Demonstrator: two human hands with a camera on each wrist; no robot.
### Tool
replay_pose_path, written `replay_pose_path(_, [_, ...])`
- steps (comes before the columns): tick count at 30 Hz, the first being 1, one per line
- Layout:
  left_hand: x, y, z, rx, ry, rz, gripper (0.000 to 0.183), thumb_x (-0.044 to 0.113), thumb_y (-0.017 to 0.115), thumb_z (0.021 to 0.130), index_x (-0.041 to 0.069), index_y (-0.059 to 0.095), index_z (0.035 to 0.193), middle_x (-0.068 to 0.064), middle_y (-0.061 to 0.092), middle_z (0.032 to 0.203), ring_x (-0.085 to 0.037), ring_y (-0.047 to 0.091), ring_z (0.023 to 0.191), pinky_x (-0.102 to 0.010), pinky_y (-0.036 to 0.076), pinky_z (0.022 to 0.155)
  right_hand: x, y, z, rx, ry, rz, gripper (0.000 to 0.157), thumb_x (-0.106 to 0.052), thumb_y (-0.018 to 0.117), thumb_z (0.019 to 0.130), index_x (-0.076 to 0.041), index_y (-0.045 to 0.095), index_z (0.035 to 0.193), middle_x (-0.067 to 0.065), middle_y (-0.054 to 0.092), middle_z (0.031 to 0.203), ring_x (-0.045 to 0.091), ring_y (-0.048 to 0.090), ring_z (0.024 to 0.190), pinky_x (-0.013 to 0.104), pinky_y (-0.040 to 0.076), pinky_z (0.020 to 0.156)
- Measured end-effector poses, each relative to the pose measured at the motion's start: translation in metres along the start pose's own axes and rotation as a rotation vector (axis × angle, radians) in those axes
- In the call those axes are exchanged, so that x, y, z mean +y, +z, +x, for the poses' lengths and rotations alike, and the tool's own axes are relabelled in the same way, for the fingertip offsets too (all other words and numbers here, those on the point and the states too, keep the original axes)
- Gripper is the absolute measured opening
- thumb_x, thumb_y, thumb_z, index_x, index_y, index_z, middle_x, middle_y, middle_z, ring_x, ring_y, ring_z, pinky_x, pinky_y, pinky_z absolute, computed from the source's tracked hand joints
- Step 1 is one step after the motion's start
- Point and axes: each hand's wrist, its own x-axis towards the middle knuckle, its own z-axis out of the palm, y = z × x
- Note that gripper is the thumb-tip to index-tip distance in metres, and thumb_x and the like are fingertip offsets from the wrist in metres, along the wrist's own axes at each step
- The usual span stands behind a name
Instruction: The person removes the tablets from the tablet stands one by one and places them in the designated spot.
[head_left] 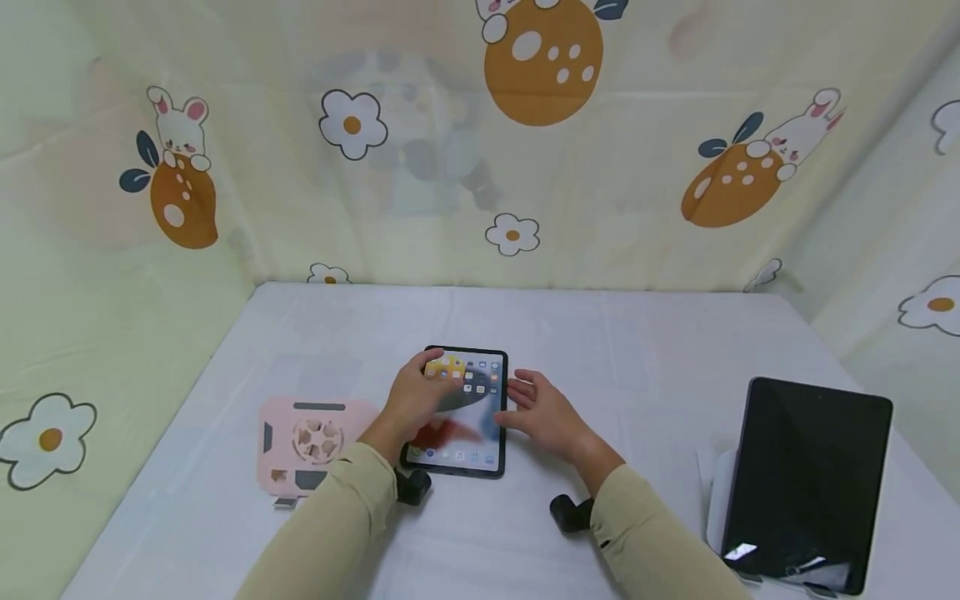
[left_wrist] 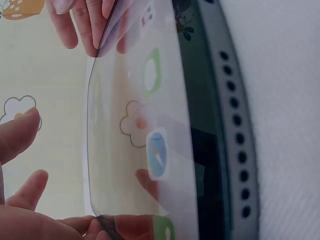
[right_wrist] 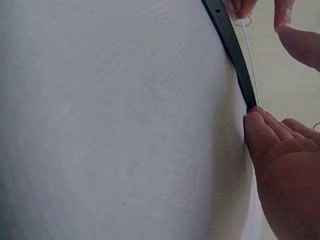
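Observation:
A tablet with a lit screen of app icons lies on the white table, its bottom edge towards me. My left hand is over its left side, the forefinger reaching the top left corner and the thumb above the screen. In the left wrist view, the fingers of that hand stand spread apart beside the glossy, reflecting screen. At the tablet's right edge is my right hand, fingers extended. The right wrist view shows the fingertips of that hand right at the dark tablet side.
Left of the tablet lies a pink case with a round patterned centre and grey patches, partly behind my left sleeve. A larger black tablet, screen dark, lies at the right over a white item. Printed cloth hangs behind the table.

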Motion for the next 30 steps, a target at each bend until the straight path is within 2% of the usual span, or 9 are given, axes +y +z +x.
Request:
replay_pose_path(5, [0.001,0.003,-0.002,-0.020,-0.018,0.052,0.062,0.018,0.074,0.091,0.020,0.049,0.148,-0.017,0.054,0.131,-0.032,0.055,0.107,-0.040,0.050,0.081,0.005,-0.002,-0.001,0.001,-0.009,0.009,0.084,-0.010,0.078,0.087,0.005,0.026,0.151,0.025,0.039,0.153,0.033,0.038,0.141,0.045,0.032,0.112])
replay_pose_path(7, [0.002,0.004,-0.002,-0.022,-0.003,0.083,0.062,0.018,0.073,0.091,0.019,0.049,0.148,-0.018,0.055,0.130,-0.032,0.055,0.106,-0.040,0.051,0.081,0.006,-0.002,-0.001,0.002,-0.013,0.017,0.085,-0.010,0.078,0.087,0.004,0.025,0.152,0.025,0.038,0.153,0.034,0.038,0.141,0.045,0.032,0.112])
replay_pose_path(12, [0.004,0.008,-0.004,-0.017,0.053,0.099,0.063,0.017,0.074,0.090,0.017,0.049,0.148,-0.017,0.055,0.134,-0.032,0.054,0.112,-0.047,0.045,0.098,0.004,-0.003,-0.005,-0.008,-0.027,0.015,0.087,-0.013,0.078,0.087,0.001,0.024,0.153,0.025,0.036,0.154,0.036,0.037,0.142,0.047,0.032,0.112])
replay_pose_path(18, [0.013,0.017,-0.010,-0.032,0.161,0.111,0.060,0.014,0.074,0.090,0.022,0.052,0.146,-0.011,0.045,0.149,-0.032,0.050,0.123,-0.052,0.039,0.106,-0.008,-0.016,-0.022,-0.007,-0.054,-0.052,0.086,-0.022,0.082,0.085,-0.004,0.032,0.153,0.016,0.039,0.155,0.034,0.041,0.139,0.049,0.039,0.107])
replay_pose_path(22, [0.024,0.021,-0.021,-0.071,0.180,0.086,0.056,0.021,0.075,0.091,0.031,0.054,0.142,-0.008,0.040,0.154,-0.034,0.044,0.134,-0.056,0.037,0.108,-0.018,-0.032,-0.038,0.007,-0.122,-0.067,0.081,-0.027,0.080,0.088,-0.008,0.035,0.152,0.013,0.041,0.154,0.032,0.043,0.138,0.049,0.042,0.104])
replay_pose_path(26, [0.033,0.023,-0.030,-0.157,0.235,0.024,0.058,0.026,0.077,0.090,0.036,0.053,0.142,-0.009,0.044,0.151,-0.038,0.041,0.137,-0.057,0.040,0.105,-0.033,-0.050,-0.058,0.067,-0.255,-0.090,0.074,-0.025,0.078,0.089,-0.007,0.039,0.150,0.012,0.044,0.152,0.032,0.046,0.136,0.047,0.043,0.104])
replay_pose_path(30, [0.040,0.025,-0.037,-0.244,0.274,-0.005,0.058,0.030,0.079,0.088,0.039,0.055,0.140,-0.004,0.052,0.145,-0.036,0.046,0.133,-0.056,0.045,0.099,-0.049,-0.074,-0.081,0.118,-0.371,-0.161,0.070,-0.018,0.077,0.090,-0.006,0.041,0.150,0.012,0.046,0.150,0.030,0.048,0.135,0.032,0.044,0.102])
